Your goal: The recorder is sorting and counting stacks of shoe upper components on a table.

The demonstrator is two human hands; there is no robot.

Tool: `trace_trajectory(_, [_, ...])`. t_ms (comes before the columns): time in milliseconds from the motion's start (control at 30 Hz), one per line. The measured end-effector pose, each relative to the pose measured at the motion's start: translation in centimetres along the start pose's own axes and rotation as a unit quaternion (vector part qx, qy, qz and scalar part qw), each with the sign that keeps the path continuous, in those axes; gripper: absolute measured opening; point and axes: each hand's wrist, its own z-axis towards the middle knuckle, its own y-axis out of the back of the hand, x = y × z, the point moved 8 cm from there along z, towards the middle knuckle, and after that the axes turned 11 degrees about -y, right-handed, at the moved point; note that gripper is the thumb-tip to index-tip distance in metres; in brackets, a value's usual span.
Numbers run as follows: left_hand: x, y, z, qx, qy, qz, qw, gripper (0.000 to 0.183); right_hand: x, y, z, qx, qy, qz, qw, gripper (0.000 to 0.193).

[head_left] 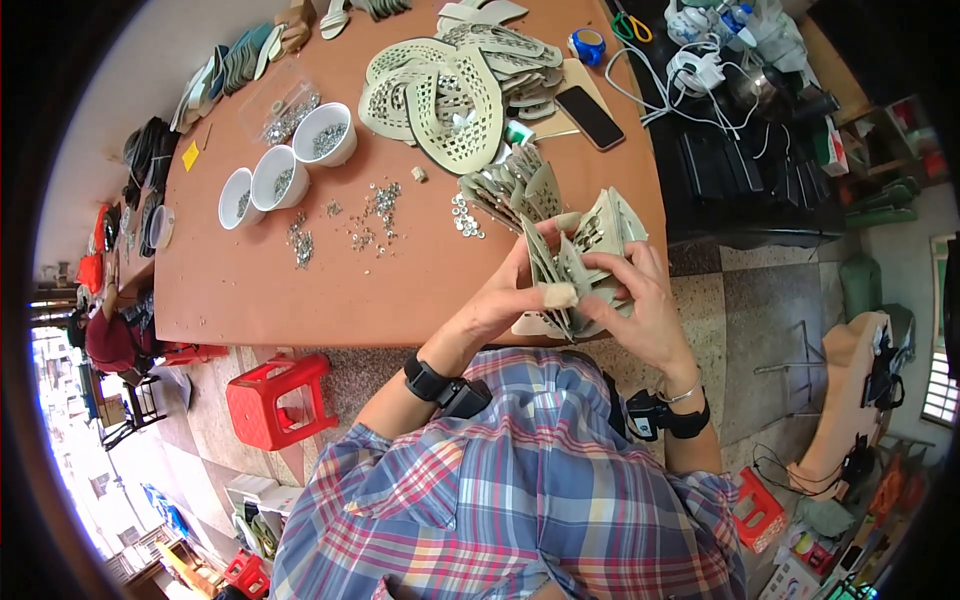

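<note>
My left hand (503, 297) grips a bundle of pale grey-green perforated shoe uppers (603, 228) near the table's front edge. A beige wrap (559, 295) covers the tip of its thumb. From the other side, my right hand (643, 305) is closed on the same bundle, fingers bent over the pieces. Several pieces fan apart between the two hands, and their lower ends hang by the edge. Just beyond, another bunch of perforated uppers (515, 185) stands on the table. Small silvery rings (466, 217) lie to its left.
Three white bowls (325, 135) of metal bits stand left on the brown table (400, 290), with loose bits (382, 203) scattered nearby. Larger perforated uppers (455, 105), a phone (590, 117) and blue tape (587, 45) lie farther back. A red stool (262, 405) stands on the floor at left.
</note>
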Motion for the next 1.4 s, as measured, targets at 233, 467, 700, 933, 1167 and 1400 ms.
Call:
trace_trajectory(233, [-0.2, -0.5, -0.3, 0.02, 0.018, -0.056, 0.998, 0.102, -0.2, 0.0, 0.1, -0.054, 0.015, 0.016, 0.998, 0.039])
trace_trajectory(467, [-0.2, -0.4, -0.3, 0.025, 0.016, -0.073, 0.997, 0.103, -0.1, 0.1, 0.0, -0.055, -0.016, 0.106, 0.993, 0.037])
trace_trajectory(700, [-0.5, -0.7, -0.1, 0.03, 0.024, -0.05, 0.998, 0.102, 1.2, 0.2, 0.1, -0.047, 0.052, 0.01, 0.998, 0.02])
trace_trajectory(933, [-0.1, -0.7, 0.1, 0.021, 0.041, -0.066, 0.997, 0.093, 0.2, 0.4, 0.3, -0.122, 0.026, 0.027, 0.992, 0.023])
trace_trajectory(1167, [1.0, 0.6, 0.6, -0.046, 0.052, -0.12, 0.99, 0.073, 0.0, -0.4, 0.5, -0.141, 0.077, -0.012, 0.987, 0.023])
trace_trajectory(1400, [1.6, 0.6, 0.9, -0.027, 0.051, -0.112, 0.992, 0.085, 0.9, 0.2, 0.0, -0.093, 0.064, 0.036, 0.993, 0.031])
